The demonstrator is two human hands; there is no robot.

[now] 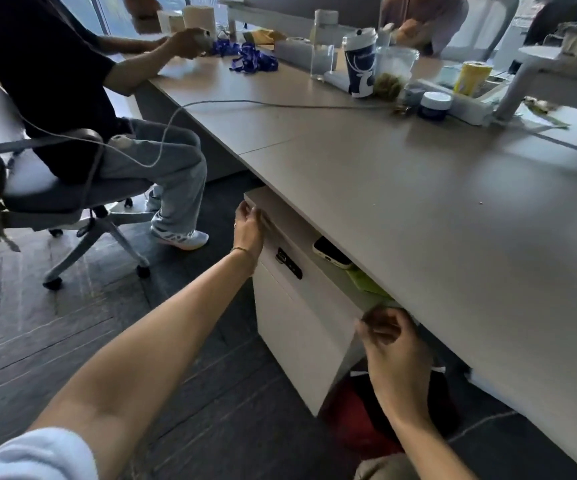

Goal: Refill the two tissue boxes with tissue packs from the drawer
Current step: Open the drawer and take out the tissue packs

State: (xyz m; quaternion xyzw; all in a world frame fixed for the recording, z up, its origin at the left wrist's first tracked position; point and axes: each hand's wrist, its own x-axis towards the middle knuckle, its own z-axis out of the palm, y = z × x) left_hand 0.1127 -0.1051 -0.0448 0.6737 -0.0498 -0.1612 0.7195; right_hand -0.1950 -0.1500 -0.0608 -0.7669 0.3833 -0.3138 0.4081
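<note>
Fingers of the left hand (249,227) curl over the top front edge of the drawer cabinet (300,327) under the desk (418,202). Right hand (392,344), fingers loosely curled and holding nothing, hovers at the cabinet's near top corner. Tissue packs are hidden.

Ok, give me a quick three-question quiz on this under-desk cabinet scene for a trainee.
1. True or false: the left hand is at the top front edge of the drawer cabinet.
2. What lies on top of the cabinet, under the desk? A) a phone B) a mug C) scissors
3. Fill in: the right hand is near the cabinet's ____ corner, just below the desk edge.

Key: 1 true; 2 A, the phone, beside green packs; 3 near.
</note>
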